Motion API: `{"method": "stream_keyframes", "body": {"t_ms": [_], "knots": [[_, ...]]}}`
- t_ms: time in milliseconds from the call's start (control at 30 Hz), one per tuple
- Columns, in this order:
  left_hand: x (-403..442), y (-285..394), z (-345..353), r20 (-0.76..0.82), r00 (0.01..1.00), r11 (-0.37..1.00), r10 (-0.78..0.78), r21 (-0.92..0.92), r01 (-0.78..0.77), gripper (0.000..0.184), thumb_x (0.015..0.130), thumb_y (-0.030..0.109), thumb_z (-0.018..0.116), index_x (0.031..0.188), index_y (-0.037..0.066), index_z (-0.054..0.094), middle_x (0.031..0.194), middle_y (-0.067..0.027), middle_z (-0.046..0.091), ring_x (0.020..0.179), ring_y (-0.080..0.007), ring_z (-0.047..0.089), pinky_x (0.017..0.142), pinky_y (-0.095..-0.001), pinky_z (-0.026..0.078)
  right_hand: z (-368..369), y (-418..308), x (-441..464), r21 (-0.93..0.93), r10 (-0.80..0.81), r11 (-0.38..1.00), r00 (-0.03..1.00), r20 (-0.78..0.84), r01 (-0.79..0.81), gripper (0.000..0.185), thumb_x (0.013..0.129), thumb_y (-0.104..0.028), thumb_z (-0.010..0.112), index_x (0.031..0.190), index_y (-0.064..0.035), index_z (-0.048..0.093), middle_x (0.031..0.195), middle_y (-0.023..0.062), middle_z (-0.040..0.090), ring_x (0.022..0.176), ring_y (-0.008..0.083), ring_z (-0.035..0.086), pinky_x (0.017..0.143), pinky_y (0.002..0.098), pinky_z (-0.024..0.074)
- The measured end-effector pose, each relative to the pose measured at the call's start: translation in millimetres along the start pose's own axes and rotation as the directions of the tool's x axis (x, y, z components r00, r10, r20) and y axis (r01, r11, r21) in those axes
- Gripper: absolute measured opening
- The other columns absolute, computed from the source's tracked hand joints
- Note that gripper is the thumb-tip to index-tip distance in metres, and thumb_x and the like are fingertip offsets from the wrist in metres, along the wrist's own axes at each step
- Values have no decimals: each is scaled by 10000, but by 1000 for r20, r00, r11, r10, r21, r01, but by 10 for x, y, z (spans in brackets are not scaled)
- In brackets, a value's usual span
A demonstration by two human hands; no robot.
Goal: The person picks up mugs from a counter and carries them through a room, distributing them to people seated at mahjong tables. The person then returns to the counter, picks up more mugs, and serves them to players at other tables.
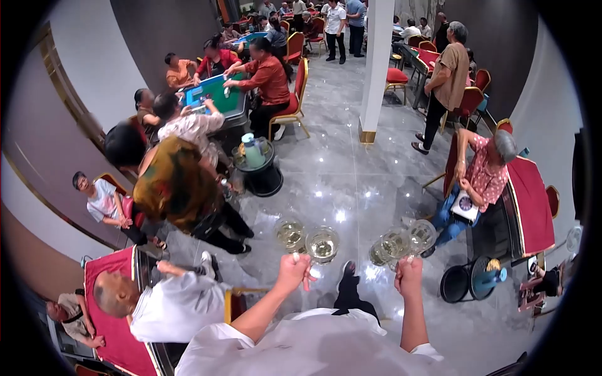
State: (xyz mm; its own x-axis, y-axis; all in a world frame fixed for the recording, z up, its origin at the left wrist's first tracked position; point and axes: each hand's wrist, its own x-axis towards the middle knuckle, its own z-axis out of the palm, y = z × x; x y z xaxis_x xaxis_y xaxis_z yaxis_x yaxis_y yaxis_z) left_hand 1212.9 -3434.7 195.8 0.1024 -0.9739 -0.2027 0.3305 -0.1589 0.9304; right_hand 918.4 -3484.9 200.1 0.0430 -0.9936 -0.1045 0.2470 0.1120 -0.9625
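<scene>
My left hand (295, 273) is closed at the near side of two clear glass mugs, a rear one (291, 234) and a front one (322, 245), held side by side. Pale yellowish liquid shows inside both. My right hand (409, 274) is a fist around what look like the handles of three more glass mugs (394, 243), bunched and overlapping. The outermost mug (422, 235) sits farthest right and also holds pale liquid. My fingers hide the handles. Both hands are out in front of me above the floor, apart from any table.
Grey tiled floor (326, 182) runs ahead to a white pillar (379, 75). At left, a standing person (175, 182) is close to a black round stand (262, 178) with a thermos (253, 150). People sit around a green game table (229, 100). A seated person (486, 172) is at right beside red-covered tables (530, 200).
</scene>
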Motion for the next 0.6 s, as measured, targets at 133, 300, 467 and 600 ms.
{"method": "stream_keyframes", "body": {"t_ms": [133,300,467,600], "knots": [[1074,118,136,-58,998,1000,7,21,-6,327,886,123,430,588,-4,466,509,-50,484,332,-174,521,429,-312,531,-63,-71,1330,-74,-16,997,997,74,21,329,844,-132,504,532,-69,420,471,9,424,298,73,341,266,230,248],[2484,501,361,-126,992,1000,7,3,-6,347,896,144,438,580,1,452,481,-55,473,315,-198,517,431,-337,533,157,-455,2962,-76,124,991,981,151,-113,315,837,-107,502,533,-69,430,476,-1,436,320,67,349,293,227,260],[4003,710,383,-152,987,999,51,1,-51,352,901,167,449,586,9,448,493,-56,483,310,-192,510,422,-335,528,387,-526,4634,-116,61,993,977,203,-38,297,824,-95,520,537,-81,446,478,-19,447,408,50,401,380,210,286],[5278,932,226,-92,993,998,69,18,-68,332,897,149,449,600,1,467,500,-58,485,317,-192,515,423,-333,528,724,-563,5909,-115,64,992,984,167,-45,304,824,-90,506,527,-82,439,465,-14,438,347,55,376,320,223,270]]}}
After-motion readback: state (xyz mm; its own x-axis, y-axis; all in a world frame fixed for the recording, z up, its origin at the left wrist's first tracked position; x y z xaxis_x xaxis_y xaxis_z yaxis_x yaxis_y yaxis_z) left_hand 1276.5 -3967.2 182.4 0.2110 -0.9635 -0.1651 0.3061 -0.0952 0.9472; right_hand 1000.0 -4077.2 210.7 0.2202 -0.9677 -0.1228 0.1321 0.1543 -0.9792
